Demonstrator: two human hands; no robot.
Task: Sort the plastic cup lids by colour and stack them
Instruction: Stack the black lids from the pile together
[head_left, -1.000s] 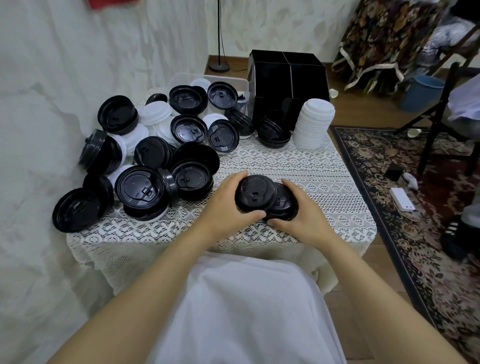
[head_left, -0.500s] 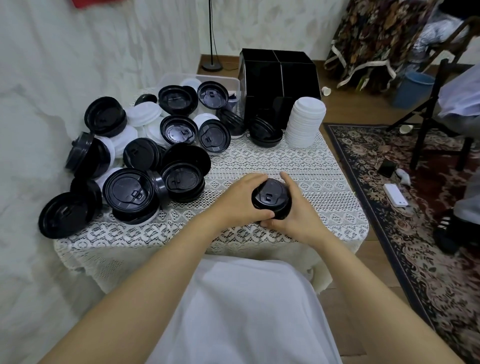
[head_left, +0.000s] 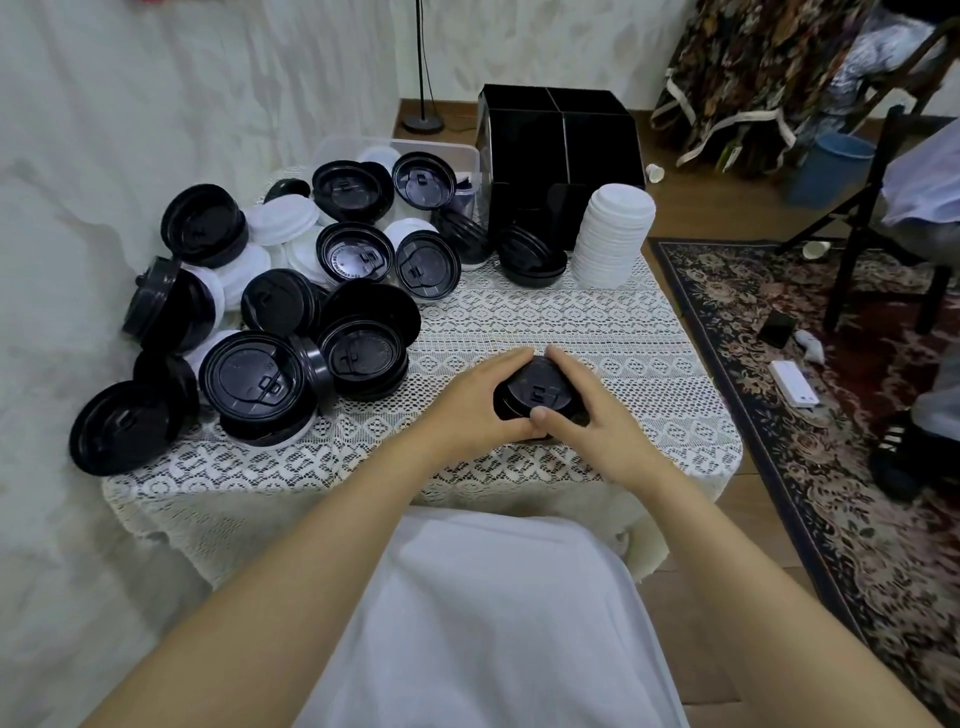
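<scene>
The left hand (head_left: 470, 410) and right hand (head_left: 597, 423) both curl round a short stack of black lids (head_left: 540, 387), left fingers on its left edge, right fingers on its right edge, thumbs meeting at the near side. The stack rests top side up on the lace tablecloth (head_left: 597, 312), near the front middle of the table. A loose pile of black and white lids (head_left: 270, 296) covers the left part of the cloth. At the far edge, a tall stack of white lids (head_left: 613, 234) stands just beside a low stack of black lids (head_left: 532, 257), in front of a black divided box (head_left: 561, 135).
</scene>
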